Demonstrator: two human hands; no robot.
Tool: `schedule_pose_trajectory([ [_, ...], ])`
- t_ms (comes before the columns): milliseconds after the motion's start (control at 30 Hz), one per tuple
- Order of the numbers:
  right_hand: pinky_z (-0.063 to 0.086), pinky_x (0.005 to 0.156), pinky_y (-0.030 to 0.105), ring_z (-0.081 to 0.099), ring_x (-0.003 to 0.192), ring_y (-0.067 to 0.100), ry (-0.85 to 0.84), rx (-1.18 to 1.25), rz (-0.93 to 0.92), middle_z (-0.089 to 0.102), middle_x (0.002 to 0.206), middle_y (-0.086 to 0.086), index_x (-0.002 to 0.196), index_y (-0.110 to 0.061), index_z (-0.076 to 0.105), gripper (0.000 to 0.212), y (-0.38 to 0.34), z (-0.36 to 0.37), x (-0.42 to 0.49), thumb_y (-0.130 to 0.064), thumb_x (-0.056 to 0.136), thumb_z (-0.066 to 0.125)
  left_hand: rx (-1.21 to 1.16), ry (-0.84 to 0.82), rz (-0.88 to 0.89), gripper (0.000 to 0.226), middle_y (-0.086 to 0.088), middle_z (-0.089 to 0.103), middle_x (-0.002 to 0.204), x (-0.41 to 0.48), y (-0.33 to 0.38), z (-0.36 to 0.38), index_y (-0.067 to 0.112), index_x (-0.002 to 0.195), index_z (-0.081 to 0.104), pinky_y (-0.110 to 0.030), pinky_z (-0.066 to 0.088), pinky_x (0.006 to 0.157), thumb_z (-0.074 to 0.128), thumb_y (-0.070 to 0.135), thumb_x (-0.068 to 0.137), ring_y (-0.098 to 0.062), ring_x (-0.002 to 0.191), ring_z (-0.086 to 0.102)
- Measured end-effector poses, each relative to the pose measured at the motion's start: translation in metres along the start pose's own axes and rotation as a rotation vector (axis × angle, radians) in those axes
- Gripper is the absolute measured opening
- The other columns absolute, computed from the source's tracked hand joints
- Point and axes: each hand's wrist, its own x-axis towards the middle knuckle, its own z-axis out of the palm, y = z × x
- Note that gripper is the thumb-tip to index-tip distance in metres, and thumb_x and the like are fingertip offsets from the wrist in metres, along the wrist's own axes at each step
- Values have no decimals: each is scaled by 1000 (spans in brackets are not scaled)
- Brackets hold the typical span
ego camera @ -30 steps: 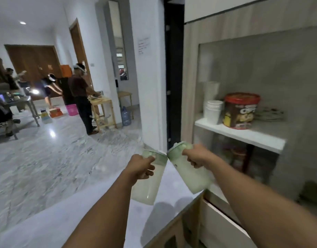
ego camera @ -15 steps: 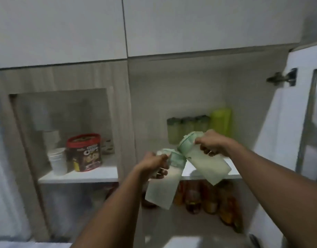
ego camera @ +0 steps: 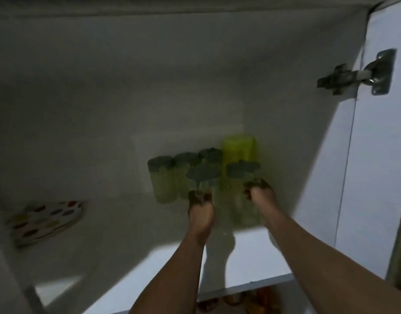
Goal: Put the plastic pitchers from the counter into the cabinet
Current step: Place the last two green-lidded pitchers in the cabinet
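Two plastic pitchers stand upright on the cabinet shelf (ego camera: 251, 257), each held by one hand. The left pitcher (ego camera: 201, 180), pale green with a darker lid, is grasped by the left hand (ego camera: 200, 211), whose fingers close around its lower body. The right pitcher (ego camera: 242, 177), of the same kind, is grasped by the right hand (ego camera: 261, 197) at its 5 o'clock side. Just behind them, at 12 o'clock, three similar lidded pitchers (ego camera: 163, 177) form a row along the back wall; the left pitcher stands just in front of this row. A taller yellow-green container (ego camera: 238, 150) stands behind the right pitcher, at its 12 o'clock. At 9 o'clock, well apart, a spotted dish (ego camera: 48, 220) lies on the same shelf. The open cabinet door (ego camera: 380, 155) with its metal hinge (ego camera: 358, 75) stands at 2 o'clock. The picture is dim and blurred.
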Motion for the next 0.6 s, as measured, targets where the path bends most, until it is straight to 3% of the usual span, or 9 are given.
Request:
schedule_pose_trajectory([
  [67, 47, 55, 30, 54, 60, 24, -43, -26, 7, 62, 71, 10, 89, -11, 60, 7, 10, 10, 27, -4, 88, 62, 60, 55, -25, 47, -14, 61, 133, 19, 2, 12, 23, 140, 41, -36, 48, 90, 49, 46, 100, -39, 115, 60],
  [100, 51, 62, 35, 56, 62, 26, -64, -27, 8, 64, 73, 11, 85, -14, 58, 11, 14, 14, 38, -5, 87, 64, 86, 64, -52, 48, -13, 59, 135, 27, 2, 16, 23, 141, 40, -36, 46, 90, 48, 47, 101, -38, 116, 60],
  [200, 53, 84, 55, 65, 84, 41, -115, -55, 6, 69, 94, 25, 79, -23, 58, 17, 41, 27, 82, -26, 72, 73, 137, 49, -49, 56, -17, 55, 143, 54, 2, 23, 24, 148, 34, -45, 48, 101, 46, 50, 100, -41, 121, 58],
  [267, 51, 88, 59, 66, 97, 45, -152, -65, 5, 69, 99, 25, 80, -23, 60, 14, 52, 34, 98, -29, 72, 70, 167, 29, -56, 60, -19, 52, 146, 65, 2, 24, 22, 151, 32, -47, 47, 104, 46, 50, 100, -41, 126, 55],
  [333, 51, 91, 59, 65, 105, 46, -167, -62, 8, 69, 106, 24, 92, -21, 63, 20, 56, 39, 105, -26, 75, 72, 199, 4, -72, 64, -15, 45, 154, 69, 1, 23, 21, 154, 28, -42, 44, 105, 47, 50, 100, -39, 134, 50],
  [433, 53, 95, 55, 62, 114, 41, -173, -146, 18, 63, 129, 18, 131, -13, 56, 76, 51, 41, 102, -43, 64, 72, 242, -19, -65, 69, -14, 43, 154, 68, -3, 18, 17, 152, 28, -38, 42, 103, 55, 48, 97, -35, 135, 49],
  [500, 51, 95, 48, 58, 118, 38, -150, -267, 25, 57, 134, 15, 140, -11, 45, 79, 38, 37, 81, -43, 73, 71, 255, -22, -70, 69, -16, 50, 144, 62, -2, 11, 14, 144, 37, -37, 48, 97, 64, 49, 91, -34, 125, 55],
  [600, 46, 101, 50, 52, 124, 41, -22, -439, 55, 51, 136, 15, 137, -14, 39, 74, 24, 24, 47, -44, 76, 70, 280, -18, -74, 69, -14, 48, 137, 42, 4, -3, 13, 135, 41, -33, 46, 86, 71, 51, 86, -34, 120, 56],
])
